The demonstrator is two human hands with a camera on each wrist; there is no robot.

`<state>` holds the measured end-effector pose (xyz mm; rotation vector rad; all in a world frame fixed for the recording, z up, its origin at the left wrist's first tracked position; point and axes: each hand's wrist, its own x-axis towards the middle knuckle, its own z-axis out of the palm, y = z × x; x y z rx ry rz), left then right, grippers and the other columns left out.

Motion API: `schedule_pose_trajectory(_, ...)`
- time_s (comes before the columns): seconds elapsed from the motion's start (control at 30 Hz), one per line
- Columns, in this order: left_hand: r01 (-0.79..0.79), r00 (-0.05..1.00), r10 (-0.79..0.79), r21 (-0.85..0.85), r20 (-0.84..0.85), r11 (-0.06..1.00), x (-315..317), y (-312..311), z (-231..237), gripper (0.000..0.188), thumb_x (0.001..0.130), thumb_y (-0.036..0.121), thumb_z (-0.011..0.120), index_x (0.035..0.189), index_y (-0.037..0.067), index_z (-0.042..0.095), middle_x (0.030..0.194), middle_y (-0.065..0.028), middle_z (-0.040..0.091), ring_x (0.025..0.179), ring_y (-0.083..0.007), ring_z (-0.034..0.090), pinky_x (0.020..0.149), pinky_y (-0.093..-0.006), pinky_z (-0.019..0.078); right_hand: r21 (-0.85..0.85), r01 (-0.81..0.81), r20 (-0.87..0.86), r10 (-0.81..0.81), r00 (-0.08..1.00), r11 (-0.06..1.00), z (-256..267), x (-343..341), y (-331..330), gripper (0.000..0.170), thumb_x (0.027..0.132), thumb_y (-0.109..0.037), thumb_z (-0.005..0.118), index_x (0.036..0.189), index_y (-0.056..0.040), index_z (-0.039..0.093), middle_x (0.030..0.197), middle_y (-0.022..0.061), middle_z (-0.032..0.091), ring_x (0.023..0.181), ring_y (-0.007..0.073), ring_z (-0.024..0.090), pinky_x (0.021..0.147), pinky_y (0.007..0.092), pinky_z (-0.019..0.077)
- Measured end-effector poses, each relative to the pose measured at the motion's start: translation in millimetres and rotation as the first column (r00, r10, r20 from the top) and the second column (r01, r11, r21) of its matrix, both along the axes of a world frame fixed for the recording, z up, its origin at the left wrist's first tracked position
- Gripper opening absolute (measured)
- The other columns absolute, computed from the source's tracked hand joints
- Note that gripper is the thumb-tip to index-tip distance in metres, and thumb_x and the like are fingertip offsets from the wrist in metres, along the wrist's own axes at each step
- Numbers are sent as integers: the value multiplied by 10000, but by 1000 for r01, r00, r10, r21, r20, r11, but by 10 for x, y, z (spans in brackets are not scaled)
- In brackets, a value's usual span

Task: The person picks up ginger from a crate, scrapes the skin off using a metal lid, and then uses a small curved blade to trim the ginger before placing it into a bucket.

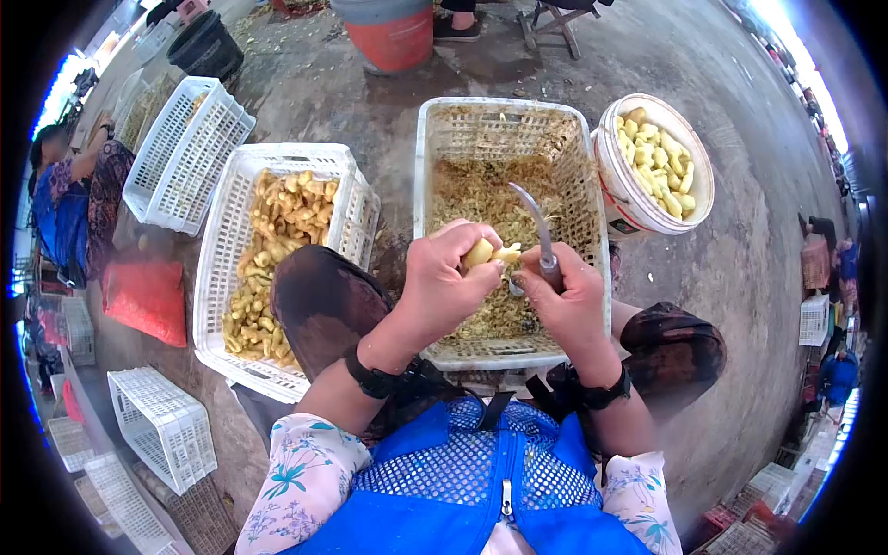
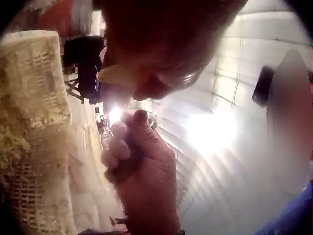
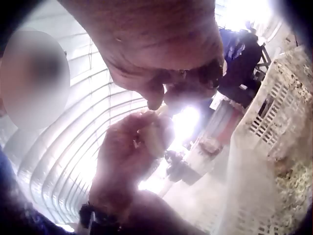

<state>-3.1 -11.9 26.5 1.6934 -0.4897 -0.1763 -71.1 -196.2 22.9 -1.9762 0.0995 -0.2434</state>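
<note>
My left hand (image 1: 444,285) pinches a pale peeled piece of ginger (image 1: 478,253) between thumb and fingers, over the near part of a white crate (image 1: 421,176) with peelings in it. Close at its right, my right hand (image 1: 571,301) grips the handle of a curved blade (image 1: 534,209) that points up and away; its thumb is by the ginger's end. In the left wrist view the ginger (image 2: 117,76) juts from the left hand (image 2: 161,44), with the right hand (image 2: 146,181) below. The right wrist view has the right hand (image 3: 161,49) above the left hand (image 3: 128,152).
Left of the peelings crate stands a white crate (image 1: 215,245) of unpeeled ginger (image 1: 294,208). A white bucket (image 1: 608,176) of peeled pieces is at the right. Farther out are a red sack (image 1: 145,301), another crate (image 1: 162,430), a red-grey tub (image 1: 393,37) and a seated person (image 1: 69,199).
</note>
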Motion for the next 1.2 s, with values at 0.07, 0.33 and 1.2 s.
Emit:
schedule_pose_trajectory(0.07,-51,989,48,14,137,999,-35,-49,-8,176,795,35,761,954,20,688,821,-61,621,701,-127,582,617,-286,467,-90,16,65,-10,998,996,2,21,39,207,846,-79,811,980,-31,661,709,79,644,586,132,572,560,297,475)
schedule_pose_trajectory(0.33,-55,989,47,57,143,997,-70,-64,-57,164,796,47,770,938,25,691,802,-53,626,691,-118,580,612,-272,462,-170,6,86,9,996,985,-39,7,69,183,826,-32,798,950,-45,665,659,99,614,547,173,591,520,315,460)
schedule_pose_trajectory(1.2,-84,988,60,-170,-141,982,-29,-12,-211,134,816,17,728,942,4,682,807,-30,620,702,-83,565,616,-262,482,-134,21,116,-6,993,991,5,93,224,196,830,-32,780,953,-33,627,661,87,587,537,150,555,510,307,438)
